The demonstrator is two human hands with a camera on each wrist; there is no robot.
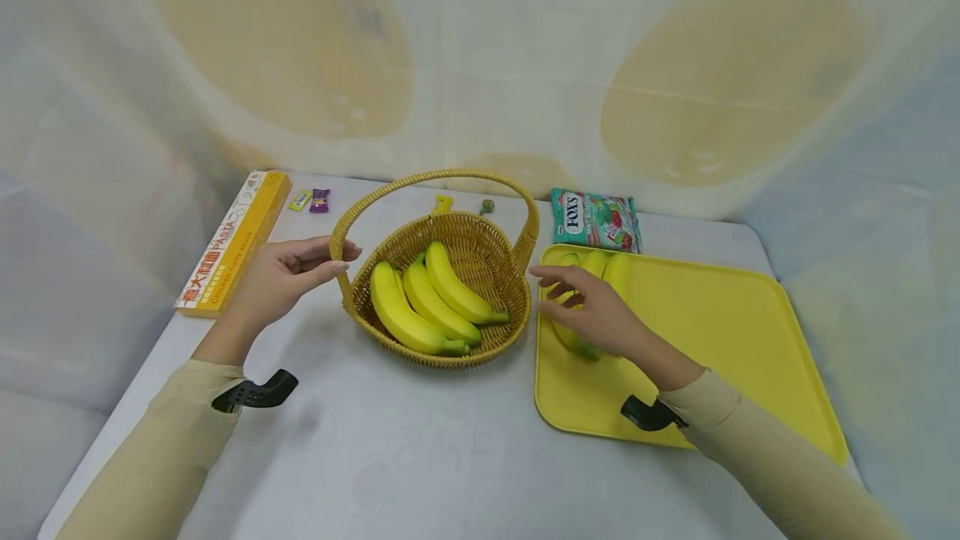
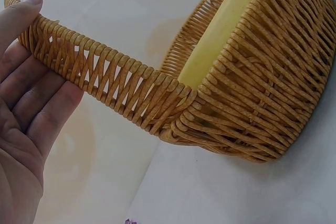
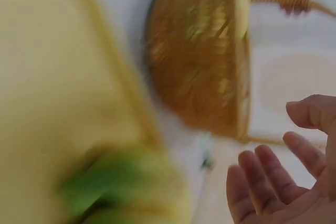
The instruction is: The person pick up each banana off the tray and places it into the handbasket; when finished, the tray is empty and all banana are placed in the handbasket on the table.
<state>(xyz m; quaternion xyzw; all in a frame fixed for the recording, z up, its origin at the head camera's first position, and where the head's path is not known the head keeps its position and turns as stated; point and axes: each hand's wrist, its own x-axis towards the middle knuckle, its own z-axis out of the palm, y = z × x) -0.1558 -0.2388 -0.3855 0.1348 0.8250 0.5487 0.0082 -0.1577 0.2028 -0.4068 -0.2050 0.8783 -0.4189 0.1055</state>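
Note:
A woven wicker basket [image 1: 437, 361] stands on the table with several yellow bananas [image 1: 405, 319] lying in it. My left hand [image 1: 288, 273] holds the left side of its tall handle [image 2: 100, 72], thumb on one face and fingers on the other. Right of the basket, my right hand [image 1: 592, 311] is in the air with its fingers spread and nothing in them, as the right wrist view [image 3: 283, 182] shows. Beneath that hand, more bananas [image 1: 617, 273] lie on the left part of a yellow tray [image 1: 720, 340], partly hidden by it.
A yellow and white pasta box [image 1: 236, 244] lies at the left edge. Two small wrapped sweets [image 1: 319, 201] are beside it. Behind the tray lies a teal FOX'S candy bag [image 1: 596, 221]. Small items, one a yellow piece [image 1: 443, 203], lie behind the basket, near the fabric backdrop.

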